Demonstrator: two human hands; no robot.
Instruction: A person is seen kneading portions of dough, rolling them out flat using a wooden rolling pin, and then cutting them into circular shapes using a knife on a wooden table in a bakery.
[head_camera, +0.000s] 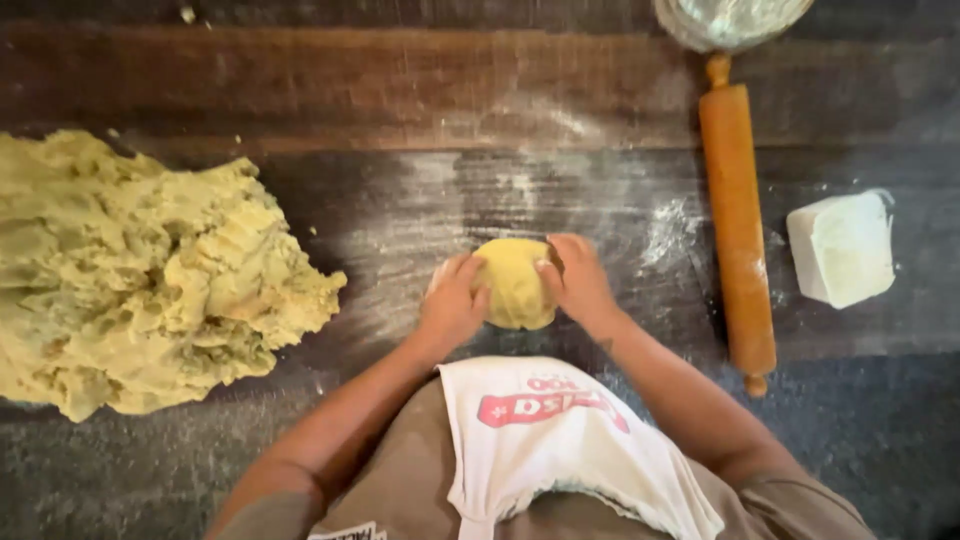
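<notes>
Dough ball (514, 283) cupped between left hand (452, 308) and right hand (580, 283), fingers curled around it, rolling pin (738, 225) right, dough heap (140, 275) left

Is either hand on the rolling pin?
No. Both the left hand and right hand cup the dough ball; the rolling pin lies untouched to the right.

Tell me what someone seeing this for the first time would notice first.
Probably the huge ragged heap of pale yellow dough filling the left of the dark floured wooden table. Next, at centre, the left hand and right hand cup a small smooth yellow dough ball between them. A long orange-brown wooden rolling pin lies to the right.
</notes>
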